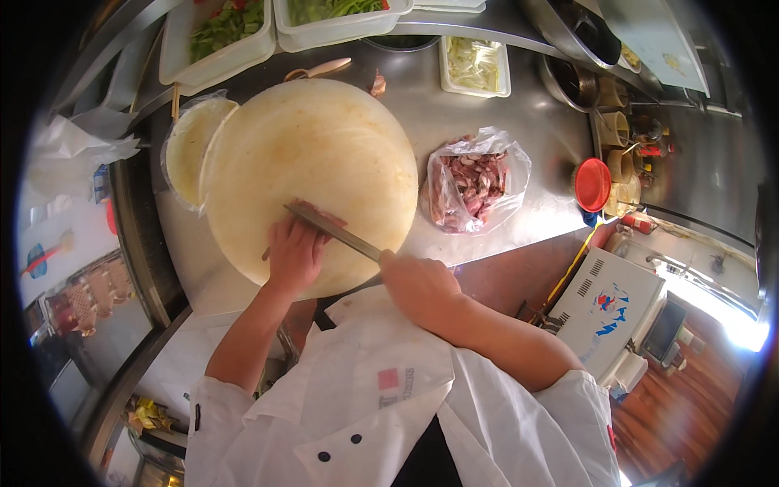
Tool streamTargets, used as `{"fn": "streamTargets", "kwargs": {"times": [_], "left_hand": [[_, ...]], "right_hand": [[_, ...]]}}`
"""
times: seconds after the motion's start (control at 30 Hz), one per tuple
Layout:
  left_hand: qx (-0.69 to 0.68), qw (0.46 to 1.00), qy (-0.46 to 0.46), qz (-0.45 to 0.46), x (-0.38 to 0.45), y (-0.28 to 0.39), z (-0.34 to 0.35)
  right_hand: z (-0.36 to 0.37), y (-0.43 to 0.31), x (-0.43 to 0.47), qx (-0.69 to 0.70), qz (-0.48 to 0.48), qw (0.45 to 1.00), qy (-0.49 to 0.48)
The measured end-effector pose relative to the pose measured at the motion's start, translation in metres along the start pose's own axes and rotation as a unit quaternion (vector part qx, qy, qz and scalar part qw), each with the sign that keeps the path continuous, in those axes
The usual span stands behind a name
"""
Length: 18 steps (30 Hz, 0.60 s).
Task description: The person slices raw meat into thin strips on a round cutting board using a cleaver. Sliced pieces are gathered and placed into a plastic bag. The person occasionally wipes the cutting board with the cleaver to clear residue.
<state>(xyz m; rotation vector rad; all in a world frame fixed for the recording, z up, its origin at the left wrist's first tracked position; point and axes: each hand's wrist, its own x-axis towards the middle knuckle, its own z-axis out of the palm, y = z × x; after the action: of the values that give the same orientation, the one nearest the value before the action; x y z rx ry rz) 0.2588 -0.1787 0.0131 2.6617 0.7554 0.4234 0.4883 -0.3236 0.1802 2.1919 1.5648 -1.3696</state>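
Observation:
My right hand (419, 286) is closed around the handle of a cleaver (341, 233), whose blade reaches left across a piece of meat (325, 214) on a thick round chopping block (316, 146). Fingertips of my left hand (296, 252) press on the meat beside the blade, on the near side. Part of the meat is hidden under the blade and fingers. To the right of the block, an open clear plastic bag (514, 173) holds sliced raw meat (475, 182).
White tubs of cut green vegetables (228, 30) stand at the back left. A tub of pale shreds (475, 67), a garlic piece (378, 84) and a peeler (316, 69) lie behind the block. A red bowl (592, 185) sits right. A bagged pale round piece (198, 152) touches the block's left.

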Motion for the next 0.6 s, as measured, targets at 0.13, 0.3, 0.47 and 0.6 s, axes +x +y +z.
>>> {"fn": "streamTargets", "kwargs": {"times": [0.13, 0.3, 0.47, 0.6], "left_hand": [[-0.032, 0.999, -0.01, 0.002, 0.002, 0.002, -0.002], [-0.014, 0.999, -0.034, 0.005, 0.003, -0.001, -0.004], [-0.009, 0.999, -0.033, -0.014, 0.002, -0.003, 0.0], [0.001, 0.999, -0.04, -0.014, -0.001, -0.003, 0.003]], "right_hand": [[0.005, 0.001, 0.013, 0.001, -0.008, 1.0, 0.005], [0.012, -0.002, 0.039, 0.02, -0.035, 0.999, 0.023], [0.018, -0.015, 0.08, 0.018, -0.067, 0.996, 0.061], [0.023, -0.006, 0.068, 0.045, -0.06, 0.996, 0.04]]}}
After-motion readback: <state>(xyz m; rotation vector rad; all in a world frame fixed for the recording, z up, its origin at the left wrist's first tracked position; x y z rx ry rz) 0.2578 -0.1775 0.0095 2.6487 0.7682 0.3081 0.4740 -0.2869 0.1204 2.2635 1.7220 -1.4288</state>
